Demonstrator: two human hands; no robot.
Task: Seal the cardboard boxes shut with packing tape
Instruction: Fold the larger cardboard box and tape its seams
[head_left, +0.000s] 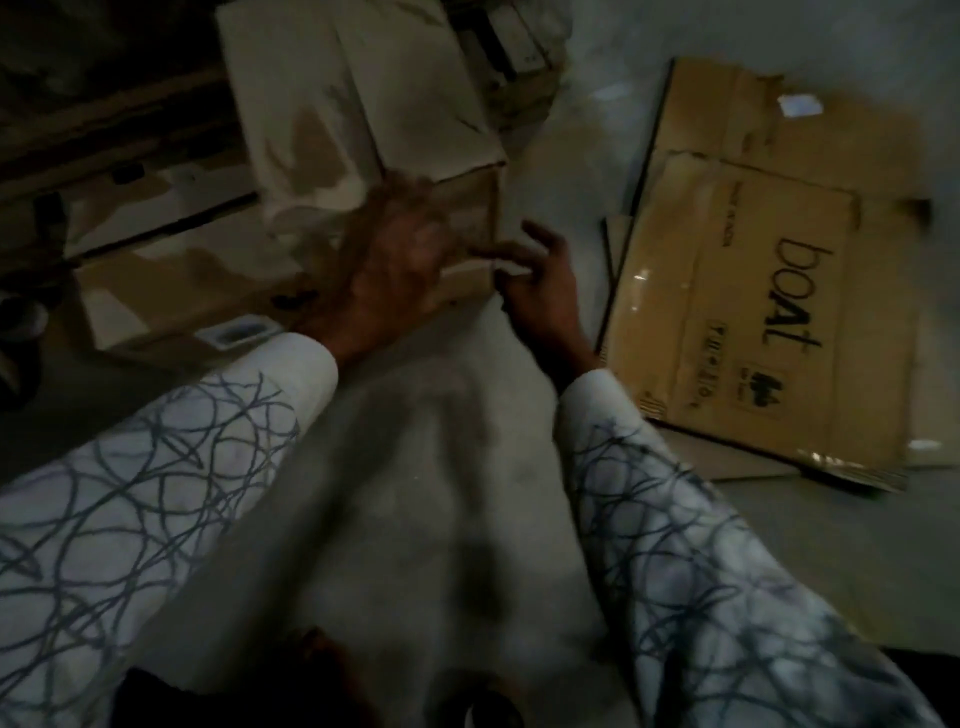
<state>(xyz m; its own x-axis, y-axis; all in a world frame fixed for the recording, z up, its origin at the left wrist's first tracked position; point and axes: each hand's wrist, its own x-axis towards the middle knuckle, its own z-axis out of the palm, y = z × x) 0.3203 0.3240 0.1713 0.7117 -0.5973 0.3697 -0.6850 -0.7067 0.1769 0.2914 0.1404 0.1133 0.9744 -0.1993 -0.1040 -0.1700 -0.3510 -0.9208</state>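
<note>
The left hand (400, 254) lies spread wide on the box (363, 119) on the floor ahead, the right hand (543, 283) curls at its corner, hold unclear; in such gloom tape may land crooked

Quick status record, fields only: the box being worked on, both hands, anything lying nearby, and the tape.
box: pale surface with brown patches
left hand: fingers spread against the box's side, blurred
right hand: at the box's near corner; grip unclear
flattened cardboard: right of the hands, printed "boat"
tape: none clearly visible
</note>
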